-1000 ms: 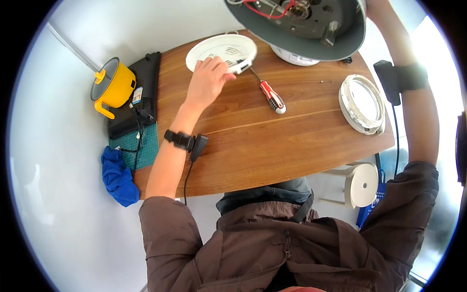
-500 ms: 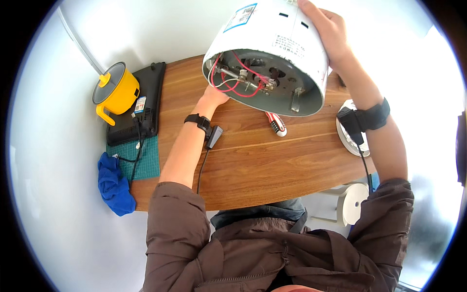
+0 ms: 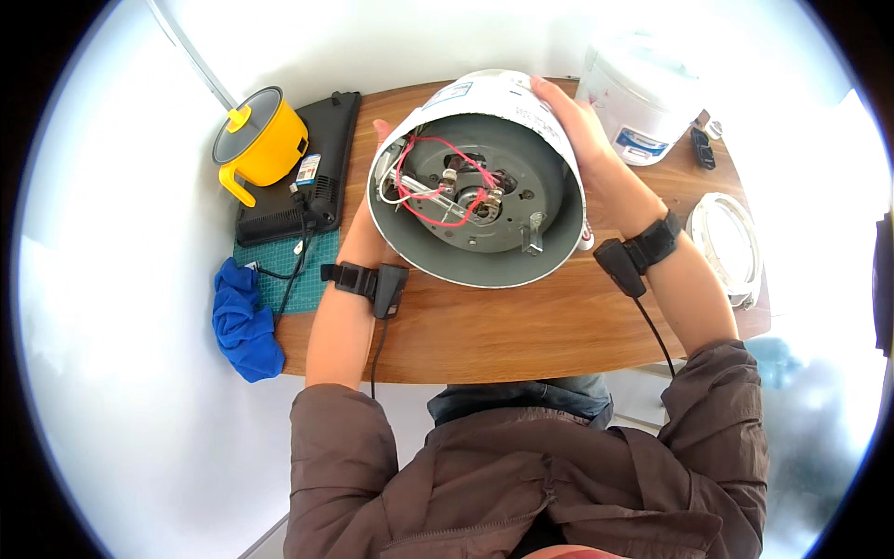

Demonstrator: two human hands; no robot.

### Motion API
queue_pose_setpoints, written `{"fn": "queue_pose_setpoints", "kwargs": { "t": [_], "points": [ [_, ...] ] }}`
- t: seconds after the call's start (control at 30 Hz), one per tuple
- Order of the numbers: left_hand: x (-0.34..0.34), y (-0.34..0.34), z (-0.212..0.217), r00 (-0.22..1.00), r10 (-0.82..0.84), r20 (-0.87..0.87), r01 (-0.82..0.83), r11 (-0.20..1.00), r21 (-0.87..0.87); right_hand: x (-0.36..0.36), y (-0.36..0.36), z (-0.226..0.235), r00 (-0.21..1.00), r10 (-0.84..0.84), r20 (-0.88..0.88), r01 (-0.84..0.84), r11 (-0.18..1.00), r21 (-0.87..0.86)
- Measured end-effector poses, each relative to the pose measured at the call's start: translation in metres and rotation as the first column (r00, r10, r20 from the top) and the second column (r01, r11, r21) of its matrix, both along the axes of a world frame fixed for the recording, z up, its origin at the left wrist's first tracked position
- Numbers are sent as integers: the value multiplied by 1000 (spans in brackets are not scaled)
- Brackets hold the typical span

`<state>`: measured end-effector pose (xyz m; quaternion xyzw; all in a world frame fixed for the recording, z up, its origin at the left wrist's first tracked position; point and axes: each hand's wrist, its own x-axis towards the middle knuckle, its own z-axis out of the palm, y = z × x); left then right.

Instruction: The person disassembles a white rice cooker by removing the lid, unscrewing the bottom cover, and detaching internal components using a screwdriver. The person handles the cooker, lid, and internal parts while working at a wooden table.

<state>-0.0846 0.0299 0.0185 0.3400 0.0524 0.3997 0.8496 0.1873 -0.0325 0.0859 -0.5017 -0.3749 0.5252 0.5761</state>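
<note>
Between my hands a white rice cooker body is tilted over, its open underside facing me. Inside the grey metal base run red wires and a few white ones, joined to metal terminals. My left hand supports the shell's left side, mostly hidden behind it, with fingertips showing above. From the upper right, my right hand grips the outer wall, fingers wrapped over it. A red and white handle pokes out from behind the rim on the right.
A white lidded container stands at the back right, near a small black object. A white ring-shaped cover lies at the right edge. On the left are a yellow pot on a black device, a green mat and blue cloth.
The rice cooker body has come down and nearer, its underside turned more toward me. Both hands moved with it. The white lidded container is now visible behind on the right.
</note>
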Motion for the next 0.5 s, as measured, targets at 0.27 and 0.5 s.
{"fn": "queue_pose_setpoints", "kwargs": {
  "t": [0.27, 0.5],
  "points": [
    [-36, -33, -26, 979, 195, -66, -198, 979, -39, -6, 8, -28, 975, 49, -218, -77, 990, -122],
    [-36, -29, -38, 955, 283, -88, -287, 957, -42, -3, 26, -34, 992, 40, -122, -63, 980, -188]
  ]
}}
